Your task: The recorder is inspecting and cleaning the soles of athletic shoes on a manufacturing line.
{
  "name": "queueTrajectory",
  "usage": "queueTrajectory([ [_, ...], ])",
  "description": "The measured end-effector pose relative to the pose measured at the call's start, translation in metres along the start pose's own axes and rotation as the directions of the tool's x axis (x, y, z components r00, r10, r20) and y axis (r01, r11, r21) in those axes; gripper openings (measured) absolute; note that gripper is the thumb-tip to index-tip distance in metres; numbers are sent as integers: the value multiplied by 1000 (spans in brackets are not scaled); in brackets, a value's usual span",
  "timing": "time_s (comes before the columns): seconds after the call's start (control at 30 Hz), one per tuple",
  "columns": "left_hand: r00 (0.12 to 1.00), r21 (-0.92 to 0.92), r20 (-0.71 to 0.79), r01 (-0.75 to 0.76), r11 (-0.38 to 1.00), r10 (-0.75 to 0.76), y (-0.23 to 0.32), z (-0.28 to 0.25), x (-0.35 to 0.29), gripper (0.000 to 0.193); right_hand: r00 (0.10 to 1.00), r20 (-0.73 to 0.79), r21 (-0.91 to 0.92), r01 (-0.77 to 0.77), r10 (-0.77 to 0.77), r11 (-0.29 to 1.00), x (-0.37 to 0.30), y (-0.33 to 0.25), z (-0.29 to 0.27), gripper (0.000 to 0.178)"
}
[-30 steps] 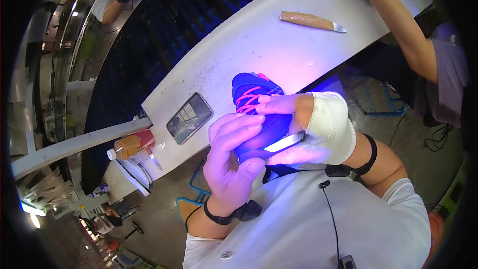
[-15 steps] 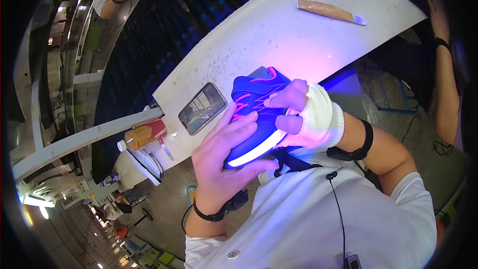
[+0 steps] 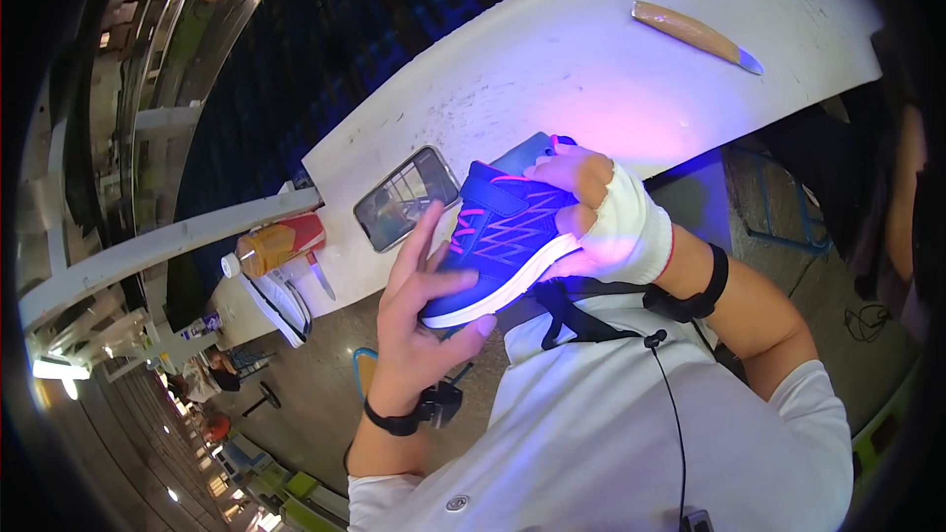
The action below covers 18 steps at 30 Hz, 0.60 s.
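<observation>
A dark blue sneaker (image 3: 505, 234) with pink trim, zigzag lines and a white sole is held in both hands, its side turned up under violet light. My left hand (image 3: 419, 320) is round the toe, its thumb near the sole and its fingers over the upper, slightly blurred. My right hand (image 3: 613, 212), in a white fingerless glove, grips the heel end. Its fingers hide part of the heel. Just beyond the shoe, a phone (image 3: 407, 199) lies on the white table (image 3: 552, 59).
A wooden-handled knife (image 3: 690, 34) lies on the far right of the table. At left are a bottle (image 3: 266, 248) with orange contents, a small red-handled knife (image 3: 320, 276) and a shoe sole (image 3: 280, 305). A dark conveyor (image 3: 325, 69) runs behind; a person (image 3: 907, 197) is at right.
The sneaker has rolled so that more of its patterned side shows. My left fingers have spread and shifted on the toe; my right hand has moved up along the heel. The view has shifted slightly.
</observation>
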State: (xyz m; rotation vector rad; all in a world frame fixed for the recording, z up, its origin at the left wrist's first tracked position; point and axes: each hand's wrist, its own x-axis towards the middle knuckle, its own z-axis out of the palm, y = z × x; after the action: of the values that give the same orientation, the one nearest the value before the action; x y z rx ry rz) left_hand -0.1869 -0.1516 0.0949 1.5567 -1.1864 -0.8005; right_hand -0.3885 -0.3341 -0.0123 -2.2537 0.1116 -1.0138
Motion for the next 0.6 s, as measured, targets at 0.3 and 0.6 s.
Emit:
queueTrajectory([
  [0.3,937,715,46,211,667,-346,4,19,8,111,994,-66,-163,74,-86,984,-12,-10,22,28],
  [0.6,898,513,197,247,822,-393,34,-1,15,118,985,111,-156,-115,133,981,-35,-10,16,53],
])
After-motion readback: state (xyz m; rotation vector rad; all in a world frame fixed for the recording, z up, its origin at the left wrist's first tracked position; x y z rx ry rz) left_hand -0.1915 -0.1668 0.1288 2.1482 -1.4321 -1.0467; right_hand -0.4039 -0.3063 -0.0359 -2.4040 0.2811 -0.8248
